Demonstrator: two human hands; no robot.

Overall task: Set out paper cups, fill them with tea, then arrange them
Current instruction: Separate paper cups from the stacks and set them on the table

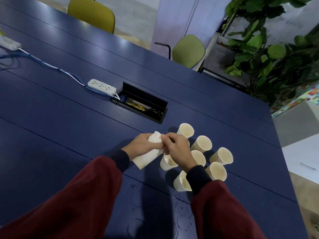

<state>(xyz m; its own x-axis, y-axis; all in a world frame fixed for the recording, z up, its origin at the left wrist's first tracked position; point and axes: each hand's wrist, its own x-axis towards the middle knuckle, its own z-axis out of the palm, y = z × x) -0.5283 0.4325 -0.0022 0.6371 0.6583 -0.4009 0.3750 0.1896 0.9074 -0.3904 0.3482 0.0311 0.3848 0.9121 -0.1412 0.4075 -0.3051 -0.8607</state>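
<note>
A stack of nested white paper cups [148, 158] lies tilted above the dark blue table [69, 118]. My left hand [140, 144] grips the stack near its rim end. My right hand [177, 149] pinches the outermost cup at that same end. Several single paper cups stand upright and open in a loose cluster to the right, among them one at the far end [186, 129], one at the right [223, 156] and one nearest me [181, 182]. They look empty. My right wrist hides part of the cluster.
An open black cable box [143, 105] is sunk into the table beyond the cups. A white power strip [101, 86] with a blue and white cable lies left of it. Green chairs [189, 51] stand at the far edge, a large plant [269, 54] at the right.
</note>
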